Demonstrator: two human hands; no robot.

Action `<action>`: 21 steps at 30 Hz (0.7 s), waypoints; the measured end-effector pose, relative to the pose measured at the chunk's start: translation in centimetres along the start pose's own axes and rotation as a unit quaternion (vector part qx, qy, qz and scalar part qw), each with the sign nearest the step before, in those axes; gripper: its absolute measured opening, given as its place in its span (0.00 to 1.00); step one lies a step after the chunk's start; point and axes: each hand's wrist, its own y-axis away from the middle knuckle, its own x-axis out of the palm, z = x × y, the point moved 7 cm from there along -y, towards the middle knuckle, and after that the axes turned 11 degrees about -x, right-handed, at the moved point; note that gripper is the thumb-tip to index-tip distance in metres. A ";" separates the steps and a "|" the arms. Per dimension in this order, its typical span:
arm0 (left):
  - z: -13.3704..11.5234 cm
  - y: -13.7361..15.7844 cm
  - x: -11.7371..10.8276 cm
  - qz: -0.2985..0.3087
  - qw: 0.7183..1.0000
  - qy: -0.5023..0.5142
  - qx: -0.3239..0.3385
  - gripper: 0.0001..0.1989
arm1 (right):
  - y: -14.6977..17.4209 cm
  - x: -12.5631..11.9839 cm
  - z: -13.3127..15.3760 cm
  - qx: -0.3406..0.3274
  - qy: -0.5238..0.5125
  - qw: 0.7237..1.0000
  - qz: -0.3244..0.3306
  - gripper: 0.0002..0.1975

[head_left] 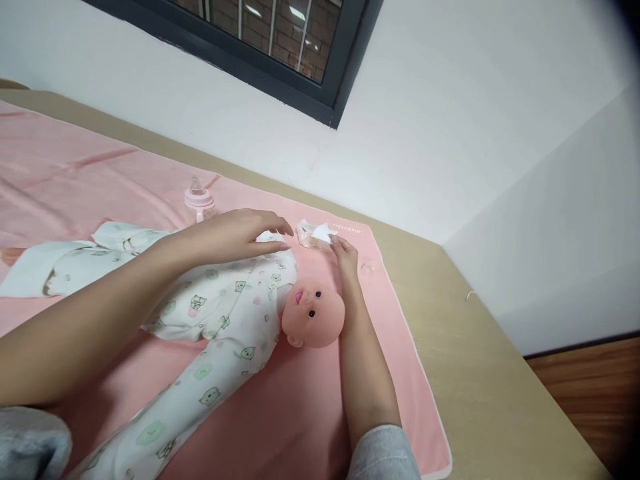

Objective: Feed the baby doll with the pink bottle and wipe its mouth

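A baby doll (314,317) in white pyjamas with a green animal print (215,307) lies on its back, its head toward the right. My left hand (243,233) is over the doll's chest and far arm, fingers apart and holding nothing; I cannot tell whether it touches the cloth. Beyond the doll's head, my right hand (346,257) pinches a white wipe (324,231) at its edge. The wipe lies against a small, crumpled clear packet (305,233), and part of it may still be inside. My right forearm passes close beside the doll's head.
A pink baby bottle (199,197) stands behind my left hand. A small clear ring-shaped item (368,268) lies right of my right hand. Under everything spreads a pink blanket (300,413) on a wooden table (450,347). A white wall and dark-framed window (320,100) border the far side.
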 end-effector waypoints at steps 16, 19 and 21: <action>0.9 -0.4 0.7 -0.031 0.988 0.141 0.049 0.36 | 1.3 4.0 12.2 -0.097 0.148 0.965 0.196 0.11; 1.0 -0.5 0.8 -0.040 0.984 0.155 0.079 0.38 | 2.8 5.8 14.0 -0.110 0.163 0.952 0.234 0.11; 0.9 -0.6 1.0 -0.036 0.983 0.156 0.087 0.37 | 3.7 6.7 15.1 -0.127 0.186 0.941 0.253 0.12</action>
